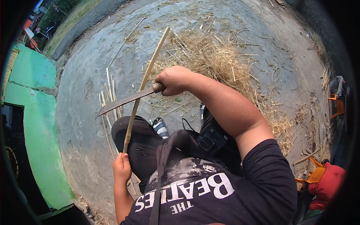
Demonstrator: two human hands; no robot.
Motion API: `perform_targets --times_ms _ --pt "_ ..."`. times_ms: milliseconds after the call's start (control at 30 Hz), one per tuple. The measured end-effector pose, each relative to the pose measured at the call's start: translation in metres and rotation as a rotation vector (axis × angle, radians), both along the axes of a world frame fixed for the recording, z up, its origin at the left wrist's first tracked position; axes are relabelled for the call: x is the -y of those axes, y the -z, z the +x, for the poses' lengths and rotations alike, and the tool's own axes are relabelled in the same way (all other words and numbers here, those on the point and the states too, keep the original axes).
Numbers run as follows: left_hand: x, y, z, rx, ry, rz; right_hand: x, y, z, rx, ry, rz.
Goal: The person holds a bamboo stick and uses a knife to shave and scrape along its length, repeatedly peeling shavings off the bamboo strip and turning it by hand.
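My left hand [122,167], low beside my left knee, is closed round the lower end of a long bamboo strip [152,62]. The strip slants up and away across my thigh. In front of me my right hand [173,80] grips the wooden handle of a machete [125,101]. Its long dark blade points left and lies across the middle of the strip, seemingly touching it. My right fingers are partly turned from view. On the ground beyond my left knee lie several thin pale bamboo strips [109,90].
A large heap of curled bamboo shavings [210,56] covers the grey concrete ground [84,123] ahead. A green wall [41,138] stands at the left. At the right are orange chairs [317,171] and a person in red [330,182]. A black device [212,140] sits at my waist.
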State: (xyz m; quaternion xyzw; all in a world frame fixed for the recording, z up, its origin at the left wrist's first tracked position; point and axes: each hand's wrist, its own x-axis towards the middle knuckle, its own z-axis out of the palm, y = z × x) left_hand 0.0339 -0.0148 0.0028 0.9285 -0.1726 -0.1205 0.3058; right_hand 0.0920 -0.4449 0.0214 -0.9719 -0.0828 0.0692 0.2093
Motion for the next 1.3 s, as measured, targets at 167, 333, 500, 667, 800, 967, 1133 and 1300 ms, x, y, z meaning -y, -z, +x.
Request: perform_targets --times_ms 167,333,500,667,800,967,1133,1300 --pt "0.000 0.001 0.001 0.008 -0.001 0.003 0.000 0.003 0.002 0.025 0.000 0.015" --pt "-0.001 0.002 0.000 0.027 0.001 0.006 0.002 0.006 0.000 0.069 0.000 0.050" --pt "-0.001 -0.001 0.001 -0.039 -0.016 0.034 0.001 0.000 0.000 0.035 0.002 0.033" --pt "-0.002 0.002 0.002 -0.004 -0.010 0.015 0.000 0.002 0.001 0.012 -0.007 0.019" --pt "-0.005 0.004 0.000 0.030 -0.001 0.018 -0.001 -0.002 -0.001 0.012 -0.006 0.019" --pt "-0.002 0.005 0.002 0.032 -0.001 0.016 0.001 0.004 0.002 0.017 -0.003 0.027" --pt "-0.006 0.005 0.002 0.028 0.004 -0.003 -0.001 0.008 0.007 0.025 -0.021 0.043" --pt "-0.006 0.005 0.003 0.033 0.016 0.003 -0.001 0.009 0.006 0.011 -0.016 0.046"
